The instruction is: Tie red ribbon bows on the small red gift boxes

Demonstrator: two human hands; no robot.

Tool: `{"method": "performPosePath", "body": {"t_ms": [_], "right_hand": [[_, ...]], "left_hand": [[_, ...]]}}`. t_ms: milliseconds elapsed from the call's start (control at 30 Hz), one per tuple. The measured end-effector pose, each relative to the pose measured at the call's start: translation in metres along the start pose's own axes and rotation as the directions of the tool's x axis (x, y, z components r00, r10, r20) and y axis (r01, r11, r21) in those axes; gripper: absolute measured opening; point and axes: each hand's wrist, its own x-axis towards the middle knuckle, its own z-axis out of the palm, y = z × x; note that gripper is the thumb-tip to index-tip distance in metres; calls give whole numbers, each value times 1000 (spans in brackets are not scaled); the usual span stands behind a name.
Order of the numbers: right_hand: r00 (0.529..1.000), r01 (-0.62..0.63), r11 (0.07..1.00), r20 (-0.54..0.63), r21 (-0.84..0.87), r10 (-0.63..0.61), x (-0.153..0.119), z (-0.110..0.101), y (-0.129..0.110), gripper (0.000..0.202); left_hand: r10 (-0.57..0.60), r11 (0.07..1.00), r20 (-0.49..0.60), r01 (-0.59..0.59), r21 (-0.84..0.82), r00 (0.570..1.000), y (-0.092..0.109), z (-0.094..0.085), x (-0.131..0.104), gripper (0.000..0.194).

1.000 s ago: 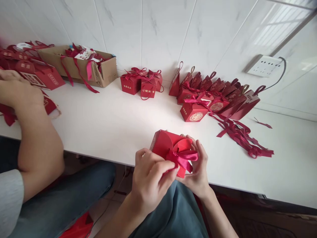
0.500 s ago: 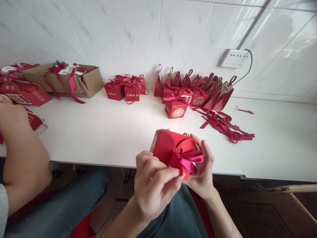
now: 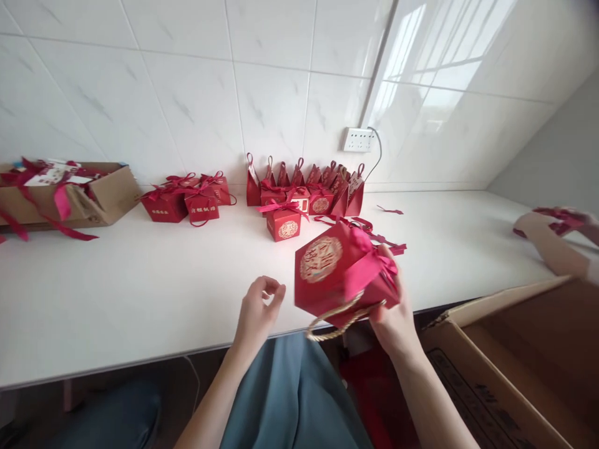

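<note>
My right hand [image 3: 397,321] grips a red gift box [image 3: 311,290] by its right side, lifted over the table's front edge and tilted. The box carries a round gold emblem, a bright pink-red ribbon bow [image 3: 367,268] and a twisted gold cord handle [image 3: 322,333] that hangs toward me. Motion blurs it a little. To the left of the box, my left hand [image 3: 259,312] is apart from it, fingers loosely bent, thumb off the fingertips, holding nothing. Beyond the box, loose dark red ribbons [image 3: 393,247] lie on the white table [image 3: 187,299].
Red gift boxes [image 3: 285,226] and tall pointed ones [image 3: 354,194] stand near the wall; several more [image 3: 163,204] sit left. A carton [image 3: 112,199] with ribbons is far left. A large open carton [image 3: 505,380] stands front right. Another person's arm [image 3: 545,240] reaches in at right.
My left hand has let go of the ribbon and moved left, off the box. My right hand has turned the box, bringing its emblem and cord into view. The view has swung right.
</note>
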Motion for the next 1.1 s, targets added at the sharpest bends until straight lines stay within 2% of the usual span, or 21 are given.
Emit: {"method": "performPosePath", "body": {"t_ms": [100,167,300,400,600,700,767,800,867,933,1033,1100], "right_hand": [[989,-147,969,11,197,147,5,-3,5,79],[974,-225,938,69,264,214,7,-5,4,76],[929,-367,843,195,393,314,6,-10,-6,81],[915,-400,840,215,367,342,3,-13,-10,80],[931,-330,891,261,311,253,0,-8,-8,78],[937,-290,936,257,198,236,-2,-4,-8,79],[979,-142,989,151,50,133,-9,-5,-7,68],[996,-32,997,82,-76,38,-14,-8,-6,59],[985,163,921,0,-355,-174,-26,-18,-6,47],[946,282,756,42,-590,-321,-39,-32,-8,53],[907,371,497,193,-784,-373,-53,-54,-19,61],[919,347,408,220,-844,-328,-59,-67,-30,66]], "left_hand": [[211,971,103,-221,96,972,-8,23,-4,11],[287,940,152,-309,146,946,-13,33,-7,11],[315,905,213,-361,227,925,-20,40,-7,11],[296,905,233,-350,241,926,-20,40,-7,11],[277,902,246,-340,265,929,-17,39,-10,12],[279,901,234,-338,271,931,-18,40,-10,13],[278,901,227,-335,275,933,-19,40,-10,14],[278,901,224,-334,278,934,-20,41,-11,13],[282,899,219,-337,281,934,-21,41,-11,13],[290,899,220,-344,272,931,-21,41,-12,15],[301,904,238,-356,239,924,-19,40,-12,17],[307,904,249,-363,226,919,-19,39,-11,16]]}}
